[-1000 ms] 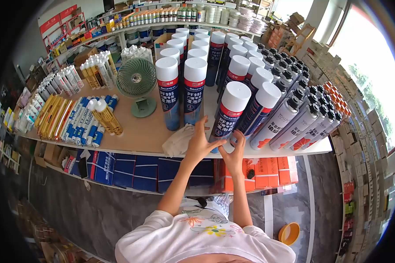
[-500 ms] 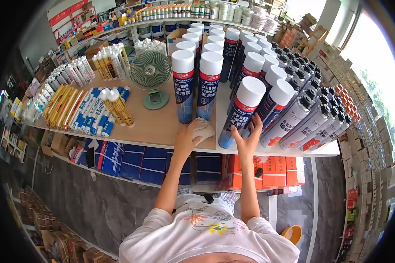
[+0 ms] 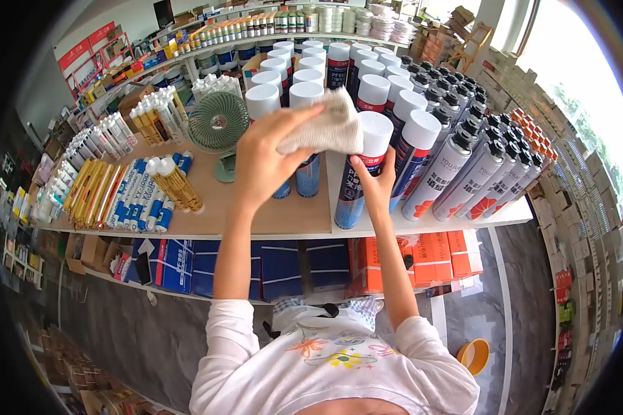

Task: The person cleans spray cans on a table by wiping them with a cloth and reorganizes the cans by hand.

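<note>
My left hand point(image 3: 263, 153) pinches a folded, whitish ribbed cloth point(image 3: 331, 126), raised beside the white cap of a spray foam can point(image 3: 350, 197). The cloth's edge is right at the cap. Around the upper body of this dark blue, red-banded can my right hand point(image 3: 377, 181) is closed, thumb in front and fingers on the right side. The can stands upright near the front edge of the tabletop. Behind my left hand, similar foam cans point(image 3: 308, 181) are partly hidden by the hand and cloth.
Grey cans with black tops point(image 3: 432, 176) stand in rows to the right. A green fan point(image 3: 218, 123) is at the left, past gold cartridges point(image 3: 173, 181) and blue-and-white tubes point(image 3: 142, 197). Blue boxes point(image 3: 239, 266) and orange boxes point(image 3: 432, 261) fill the shelf below.
My left hand has lifted the cloth from the tabletop up to the can's cap. My right hand has moved up and closed around the can. The view has shifted slightly.
</note>
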Demonstrator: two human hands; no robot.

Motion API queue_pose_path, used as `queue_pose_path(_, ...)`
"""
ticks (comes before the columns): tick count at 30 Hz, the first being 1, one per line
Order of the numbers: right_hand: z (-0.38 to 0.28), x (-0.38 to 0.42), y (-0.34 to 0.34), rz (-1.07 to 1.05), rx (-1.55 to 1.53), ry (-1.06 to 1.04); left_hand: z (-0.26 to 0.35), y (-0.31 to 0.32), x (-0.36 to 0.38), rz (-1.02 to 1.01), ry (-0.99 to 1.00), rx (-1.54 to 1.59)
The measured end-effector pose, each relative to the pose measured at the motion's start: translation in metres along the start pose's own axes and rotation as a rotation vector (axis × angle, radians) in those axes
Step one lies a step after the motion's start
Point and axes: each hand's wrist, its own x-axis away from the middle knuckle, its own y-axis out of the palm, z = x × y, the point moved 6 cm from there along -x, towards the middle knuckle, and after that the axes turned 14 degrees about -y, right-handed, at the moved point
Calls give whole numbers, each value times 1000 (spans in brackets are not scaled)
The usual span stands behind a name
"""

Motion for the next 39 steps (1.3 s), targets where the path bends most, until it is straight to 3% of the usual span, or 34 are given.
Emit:
queue_pose_path(4, 7, 3, 7, -86, 61, -3, 16, 0, -50, -101, -15, 223)
queue_pose_path(6, 8, 7, 9, -84, 76, 48, 37, 19, -61, -249, 203, 109)
queue_pose_path(8, -2, 8, 9, -43, 72, -58, 36, 50, -67, -452, 244, 33)
queue_pose_path(14, -1, 8, 9, -9, 44, -5, 20, 98, -91, -714, 127, 167)
queue_pose_path(16, 3, 10, 8, -33, 87, 23, 17, 108, -93, -831, -33, 105)
queue_pose_path(22, 4, 11, 8, -33, 87, 89, 7, 123, -100, -684, -24, 114)
queue_pose_path(25, 3, 11, 9, -31, 72, 79, 1, 126, -105, -512, 67, 32)
queue_pose_path(30, 2, 9, 9, -6, 89, 60, -17, 123, -102, -452, 21, 156)
queue_pose_path(32, -1, 10, 8, -13, 65, 78, -19, 113, -96, -317, 68, 150)
queue_pose_path(34, 5, 12, 6, -1, 89, 53, -22, 104, -91, -373, -174, 163)
queue_pose_path(39, 6, 12, 8, 15, 87, 36, -12, 86, -76, -275, -53, 159)
